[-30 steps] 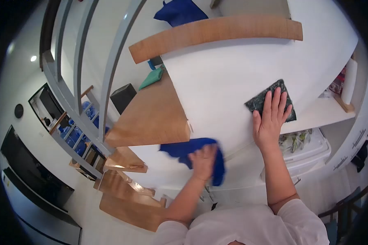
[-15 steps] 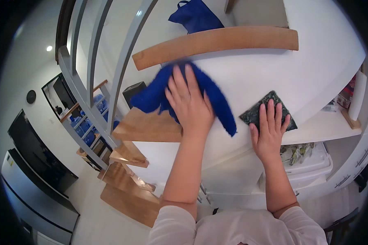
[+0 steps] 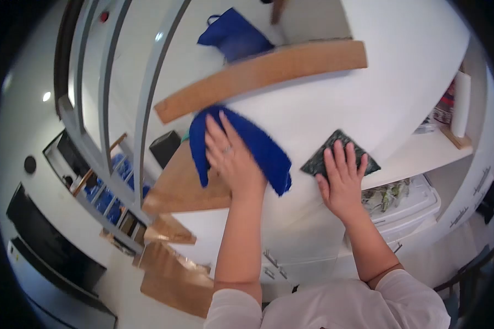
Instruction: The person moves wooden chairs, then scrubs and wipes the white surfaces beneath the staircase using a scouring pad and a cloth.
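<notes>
My left hand [image 3: 233,164] lies with its fingers stretched out on a blue cloth [image 3: 260,156], pressing it to the white surface [image 3: 291,104] just under a wooden stair tread [image 3: 269,70]. A ring shows on one finger. The cloth's loose edges spread out on both sides of the hand. To the right, my right hand [image 3: 343,181] rests flat, fingers slightly apart, on a dark green square pad [image 3: 340,143] set corner-up against the same white surface. Its lower part is hidden under the palm.
Grey railing bars [image 3: 155,82] rise at the left. Wooden steps [image 3: 175,274] descend at lower left. A blue bag [image 3: 239,35] lies behind the upper tread. At right, a shelf [image 3: 422,159] has a white lidded box [image 3: 406,211] with leafy packets below it.
The view has shifted, so the whole scene sits further left and slightly lower. The blue cloth has changed shape under my left hand. My right hand stays on the pad.
</notes>
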The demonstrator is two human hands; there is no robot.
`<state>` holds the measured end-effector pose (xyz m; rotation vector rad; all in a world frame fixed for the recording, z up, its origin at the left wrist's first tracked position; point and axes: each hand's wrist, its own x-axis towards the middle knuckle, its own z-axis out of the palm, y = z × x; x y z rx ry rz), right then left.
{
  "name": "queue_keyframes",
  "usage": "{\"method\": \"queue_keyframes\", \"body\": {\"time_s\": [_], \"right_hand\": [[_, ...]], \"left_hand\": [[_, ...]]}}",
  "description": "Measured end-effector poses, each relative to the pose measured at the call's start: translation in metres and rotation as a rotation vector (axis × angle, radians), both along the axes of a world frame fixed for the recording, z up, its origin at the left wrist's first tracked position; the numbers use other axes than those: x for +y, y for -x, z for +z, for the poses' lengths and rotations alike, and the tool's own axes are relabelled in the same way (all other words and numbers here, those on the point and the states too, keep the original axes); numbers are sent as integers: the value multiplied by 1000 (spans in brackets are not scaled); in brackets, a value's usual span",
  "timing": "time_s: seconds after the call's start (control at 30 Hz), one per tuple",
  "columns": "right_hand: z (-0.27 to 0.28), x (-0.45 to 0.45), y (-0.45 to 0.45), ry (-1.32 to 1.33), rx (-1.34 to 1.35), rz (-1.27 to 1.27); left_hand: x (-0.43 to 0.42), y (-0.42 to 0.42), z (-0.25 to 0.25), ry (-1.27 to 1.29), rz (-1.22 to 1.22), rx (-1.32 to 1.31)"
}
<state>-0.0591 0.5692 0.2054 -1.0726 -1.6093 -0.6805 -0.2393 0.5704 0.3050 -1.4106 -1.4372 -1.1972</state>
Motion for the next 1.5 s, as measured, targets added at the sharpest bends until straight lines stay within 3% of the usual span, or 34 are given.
{"method": "queue_keyframes", "body": {"time_s": [0.1,0.23,0.3,0.33,0.47,0.5,0.53,0.57,0.67,0.7,0.73,0.83,0.9,0.97,1.07,1.1,1.17,1.3,1.37,1.43,1.5], "right_hand": [[9,1,-14,-60,-212,-3],[60,7,-75,-105,-661,149],[111,15,-129,-114,-599,60],[138,25,-161,-262,-558,-101],[242,68,-302,-568,-140,-286],[251,39,-285,-224,215,-273],[258,54,-292,-319,247,-332],[261,74,-296,-409,285,-388],[235,64,-238,-507,-110,-329],[220,51,-211,-492,-224,-242],[207,39,-197,-437,-301,-223],[212,26,-200,-383,-460,-153],[223,23,-218,-406,-514,-168],[228,24,-233,-518,-480,-271],[226,33,-232,-506,-422,-210],[223,34,-226,-490,-404,-178],[219,30,-210,-478,-374,-152],[224,26,-174,-500,-351,-111],[223,27,-155,-503,-349,-64],[218,33,-137,-530,-330,8],[210,30,-122,-530,-304,84]], "left_hand": [[-17,2,-13,113,-98,84],[-23,12,-4,43,-122,147],[-20,10,-2,20,-110,119],[-16,11,-2,-11,-114,118],[-11,0,4,-54,-64,-8],[-4,0,5,-101,-38,-12],[7,0,5,-149,33,-55],[19,-2,5,-193,109,-93],[44,-37,2,-121,483,24],[45,-68,3,-141,359,104],[23,-116,7,-140,75,133],[6,-196,-3,216,-282,292],[19,-193,-7,37,-513,481],[0,-159,6,144,-480,541],[-10,-79,0,91,-166,92],[0,-61,-8,-49,-69,-99],[25,-60,-1,-104,445,-202],[33,-130,23,-90,342,-226],[32,-150,14,-87,287,-8],[6,-161,7,-30,-57,181],[-3,-136,5,20,-81,362]]}}
